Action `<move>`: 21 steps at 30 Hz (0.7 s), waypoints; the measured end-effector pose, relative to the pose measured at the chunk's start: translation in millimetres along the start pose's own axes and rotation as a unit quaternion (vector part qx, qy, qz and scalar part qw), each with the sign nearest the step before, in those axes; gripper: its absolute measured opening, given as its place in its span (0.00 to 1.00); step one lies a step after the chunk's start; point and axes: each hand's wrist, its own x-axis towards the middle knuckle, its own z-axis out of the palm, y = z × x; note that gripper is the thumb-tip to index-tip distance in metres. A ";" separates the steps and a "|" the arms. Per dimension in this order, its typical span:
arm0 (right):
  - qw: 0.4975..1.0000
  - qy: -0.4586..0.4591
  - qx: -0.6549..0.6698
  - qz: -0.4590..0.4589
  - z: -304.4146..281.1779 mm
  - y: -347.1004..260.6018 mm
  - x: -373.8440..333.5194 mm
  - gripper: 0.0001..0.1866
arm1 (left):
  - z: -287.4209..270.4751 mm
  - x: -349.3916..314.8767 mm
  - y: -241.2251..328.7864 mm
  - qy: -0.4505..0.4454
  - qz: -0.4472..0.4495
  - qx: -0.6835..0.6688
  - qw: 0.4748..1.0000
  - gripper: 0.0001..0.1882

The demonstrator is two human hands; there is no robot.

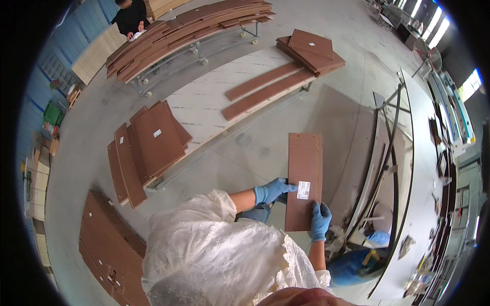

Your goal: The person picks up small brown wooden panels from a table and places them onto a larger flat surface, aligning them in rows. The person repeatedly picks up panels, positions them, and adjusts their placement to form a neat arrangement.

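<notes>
Both my hands, in blue gloves, hold a reddish-brown rectangular panel [304, 158] upright in front of me. My left hand [274, 190] grips its left edge, with the thumb across the face beside a white label [303, 190]. Lower down, my right hand [320, 221] is closed on the right edge. The fingers behind the panel are hidden. More than one board may be in my grip, as a thin line runs along the right side.
A pale worktable [199, 99] carries brown panels [155, 135] on its near left end and stacked boards [311, 48] at its far end. Beyond it, a person [131, 19] stands by a loaded wheeled rack [199, 48]. A long white-topped table [408, 224] flanks my right.
</notes>
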 end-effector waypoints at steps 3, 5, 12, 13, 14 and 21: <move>0.999 0.021 -0.021 0.039 -7.9 -16.2 66.6 0.20 | 4.5 75.8 54.3 -0.022 0.114 0.165 0.980 0.27; 0.998 0.046 -0.024 0.026 -9.8 -24.9 107.7 0.18 | 10.0 120.7 93.8 -0.050 0.075 0.169 0.981 0.29; 0.992 0.120 -0.015 0.040 -73.2 -8.7 259.4 0.18 | 88.7 280.2 177.2 0.011 0.069 0.358 0.931 0.27; 0.993 0.110 -0.004 0.036 -80.5 -2.2 280.5 0.19 | 94.2 300.4 183.3 0.020 0.051 0.366 0.929 0.26; 0.995 0.098 -0.004 0.025 -92.4 1.3 306.6 0.20 | 102.5 326.3 190.0 0.029 0.037 0.384 0.922 0.25; 0.996 -0.069 -0.058 0.002 -148.7 -45.3 523.8 0.23 | 136.4 472.1 259.9 0.164 0.098 0.308 0.932 0.25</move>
